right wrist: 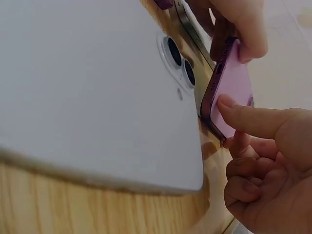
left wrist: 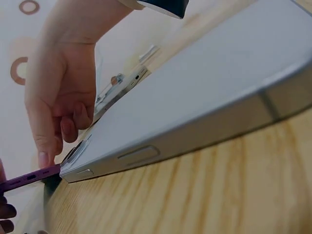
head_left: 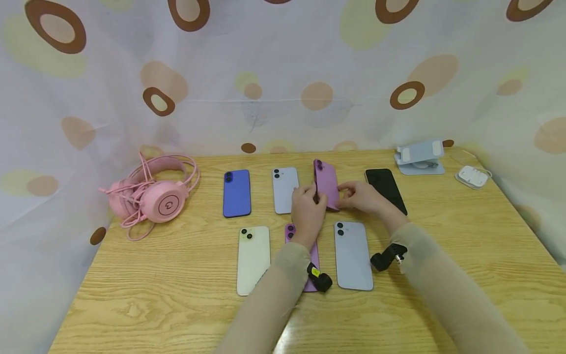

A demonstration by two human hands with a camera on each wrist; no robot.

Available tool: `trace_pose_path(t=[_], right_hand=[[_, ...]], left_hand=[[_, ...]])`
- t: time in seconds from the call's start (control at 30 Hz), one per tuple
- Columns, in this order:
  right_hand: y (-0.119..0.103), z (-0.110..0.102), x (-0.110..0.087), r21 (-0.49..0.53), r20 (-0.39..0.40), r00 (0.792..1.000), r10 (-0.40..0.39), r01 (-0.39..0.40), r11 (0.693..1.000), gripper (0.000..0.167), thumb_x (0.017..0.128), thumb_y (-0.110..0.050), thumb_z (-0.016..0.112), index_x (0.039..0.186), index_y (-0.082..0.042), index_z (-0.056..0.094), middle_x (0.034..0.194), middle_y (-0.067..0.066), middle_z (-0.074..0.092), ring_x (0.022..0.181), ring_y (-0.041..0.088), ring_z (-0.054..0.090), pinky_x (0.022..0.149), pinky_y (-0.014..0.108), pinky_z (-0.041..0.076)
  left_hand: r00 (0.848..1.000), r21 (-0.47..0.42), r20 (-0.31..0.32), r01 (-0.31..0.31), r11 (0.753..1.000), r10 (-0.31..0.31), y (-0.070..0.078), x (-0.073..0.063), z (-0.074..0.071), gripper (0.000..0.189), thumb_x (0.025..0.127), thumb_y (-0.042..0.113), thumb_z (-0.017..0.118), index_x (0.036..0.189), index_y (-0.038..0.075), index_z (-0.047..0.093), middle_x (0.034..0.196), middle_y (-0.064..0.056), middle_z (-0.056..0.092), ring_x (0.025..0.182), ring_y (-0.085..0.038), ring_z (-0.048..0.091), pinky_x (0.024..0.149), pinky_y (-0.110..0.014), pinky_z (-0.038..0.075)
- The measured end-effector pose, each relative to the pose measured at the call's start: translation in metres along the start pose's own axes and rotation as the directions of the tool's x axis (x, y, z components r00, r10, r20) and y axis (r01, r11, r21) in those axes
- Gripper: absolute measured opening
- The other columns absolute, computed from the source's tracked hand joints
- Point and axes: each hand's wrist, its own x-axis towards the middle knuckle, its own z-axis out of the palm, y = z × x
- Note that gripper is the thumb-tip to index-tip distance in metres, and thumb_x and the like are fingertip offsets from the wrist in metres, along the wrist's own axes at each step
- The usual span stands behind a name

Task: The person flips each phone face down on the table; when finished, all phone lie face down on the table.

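A pinkish-purple smartphone [head_left: 326,182] is tilted up off the table in the back row, its camera corner at the upper left. My left hand [head_left: 307,211] pinches its lower left side, the thumb on the back [right wrist: 239,87]. At the lower right corner, my right hand [head_left: 359,197] holds it between thumb and fingers. Another purple smartphone [head_left: 314,255] lies partly hidden under my left wrist. Closest in front of the hands is a pale blue-white smartphone [head_left: 353,255], camera side up. A white smartphone [head_left: 285,194] lies left of the raised one, and a black-faced smartphone [head_left: 385,188] right.
A blue smartphone [head_left: 236,196] and a pale yellow smartphone [head_left: 253,255] lie to the left. Pink headphones [head_left: 165,199] with a tangled cable sit at the far left. A folding stand [head_left: 420,156] and a white charger with cable [head_left: 472,177] are at the back right. Patterned cloth [head_left: 283,118] hangs behind.
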Motion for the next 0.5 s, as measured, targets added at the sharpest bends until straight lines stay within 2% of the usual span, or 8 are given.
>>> trace_pose_path(t=[0.1,0.17,0.3,0.4,0.5], right_hand=[[0.003,-0.004,-0.003,-0.010,-0.025,1.000,0.013,-0.013,1.000,0.055,0.084,-0.016,0.073,0.131,0.005,0.052,0.074,0.004,0.052,0.062,0.014,0.044,0.051,0.024,0.034],[0.005,-0.006,-0.005,-0.005,-0.041,0.999,0.019,-0.020,1.000,0.056,0.083,-0.014,0.074,0.130,0.007,0.052,0.074,0.004,0.053,0.062,0.015,0.044,0.051,0.024,0.034],[0.008,-0.008,-0.007,-0.024,-0.070,0.997,0.027,-0.029,0.999,0.056,0.083,-0.013,0.075,0.130,0.007,0.051,0.073,0.004,0.052,0.062,0.015,0.045,0.052,0.024,0.033],[0.011,-0.008,-0.008,-0.041,-0.080,0.996,0.026,-0.029,0.999,0.057,0.083,-0.013,0.075,0.130,0.007,0.051,0.072,0.004,0.052,0.062,0.016,0.045,0.052,0.025,0.034],[0.014,-0.007,-0.009,-0.053,-0.089,0.996,0.027,-0.032,0.998,0.057,0.083,-0.014,0.074,0.131,0.005,0.051,0.071,0.004,0.052,0.061,0.017,0.045,0.052,0.026,0.033]], left_hand=[[0.997,0.106,0.079,-0.025,0.994,0.017,0.000,0.000,0.001,0.039,0.089,0.023,0.059,0.122,0.003,0.064,0.105,-0.007,0.062,0.105,-0.021,0.055,0.112,-0.029,0.028],[0.988,0.205,0.150,-0.070,0.976,0.039,0.000,0.000,0.002,0.040,0.090,0.026,0.058,0.123,0.004,0.065,0.109,-0.007,0.061,0.108,-0.021,0.055,0.114,-0.031,0.025],[0.959,0.389,0.268,-0.200,0.899,0.097,0.000,0.001,0.003,0.042,0.093,0.032,0.055,0.125,0.006,0.063,0.118,-0.006,0.060,0.116,-0.021,0.050,0.117,-0.038,0.018],[0.947,0.441,0.304,-0.238,0.865,0.106,0.001,0.000,0.003,0.045,0.094,0.036,0.055,0.129,0.008,0.061,0.121,-0.005,0.058,0.118,-0.022,0.047,0.117,-0.039,0.017],[0.944,0.439,0.316,-0.234,0.867,0.095,0.001,0.000,0.005,0.046,0.093,0.036,0.055,0.130,0.008,0.060,0.121,-0.005,0.057,0.119,-0.022,0.046,0.117,-0.038,0.015]])
